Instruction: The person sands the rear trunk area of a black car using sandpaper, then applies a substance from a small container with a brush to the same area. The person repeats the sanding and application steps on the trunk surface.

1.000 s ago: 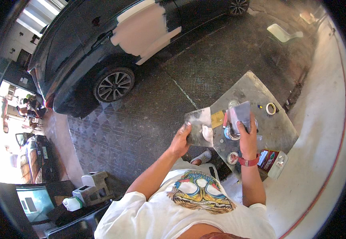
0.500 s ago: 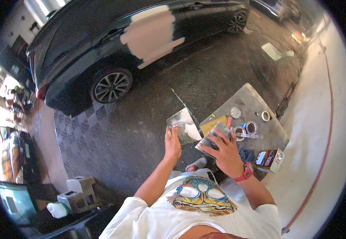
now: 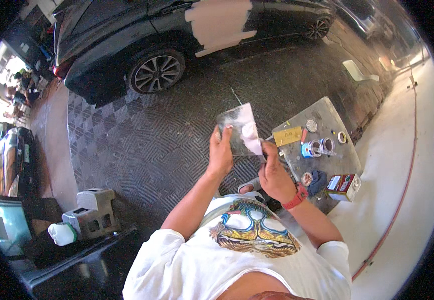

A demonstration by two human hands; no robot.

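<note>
Left hand (image 3: 221,154) grips the left side of a mixing plate (image 3: 237,120), right hand (image 3: 278,178) a mostly hidden spreader (image 3: 263,157) at its right edge, left of the surface (image 3: 329,112); plate probably light, stiff, pale putty (image 3: 249,132) slick, so hold the bare left.

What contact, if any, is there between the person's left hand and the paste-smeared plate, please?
Touching. The head view shows the left hand holding the paste-smeared plate, its thumb lying over the plate's face.

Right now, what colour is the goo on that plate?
The goo is pale pinkish white, best seen in head view.
</note>
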